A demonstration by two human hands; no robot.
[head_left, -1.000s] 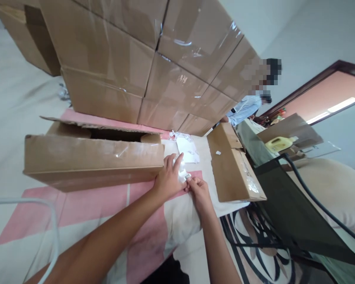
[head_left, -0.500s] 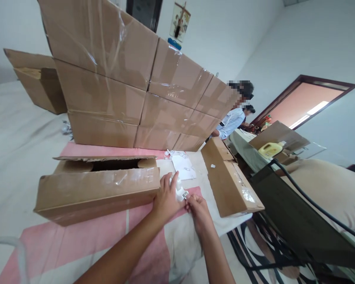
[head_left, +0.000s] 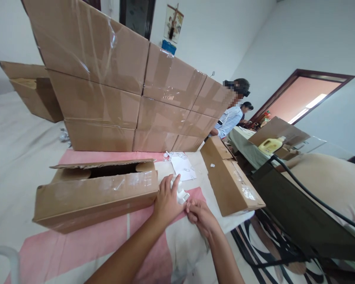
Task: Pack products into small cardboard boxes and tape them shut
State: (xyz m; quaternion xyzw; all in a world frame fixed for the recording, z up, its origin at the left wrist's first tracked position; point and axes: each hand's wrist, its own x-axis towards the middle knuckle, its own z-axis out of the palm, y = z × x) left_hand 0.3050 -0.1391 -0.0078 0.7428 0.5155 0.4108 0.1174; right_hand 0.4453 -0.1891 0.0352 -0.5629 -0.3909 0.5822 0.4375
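My left hand (head_left: pixel 166 199) is wrapped round a small white plastic object (head_left: pixel 182 196), partly hidden behind the fingers; its exact kind does not show. Close to the near end of that object, my right hand (head_left: pixel 199 215) is closed in a pinch, and whatever lies between its fingertips is too small to make out. Just beyond the hands lies a white sheet of paper (head_left: pixel 182 167) with small clear pieces on it. A long open cardboard box (head_left: pixel 97 199) rests beside my left hand.
Stacked taped cartons (head_left: pixel 106 102) form a wall across the back. At the right lies an open cardboard box (head_left: pixel 215 183), with a folding chair (head_left: pixel 301 221) past it. A person in a light blue shirt (head_left: pixel 229 120) works behind the cartons; another person is farther back.
My right hand has turned slightly and moved a little down and away from the white object. My left hand keeps its hold. The view has shifted slightly.
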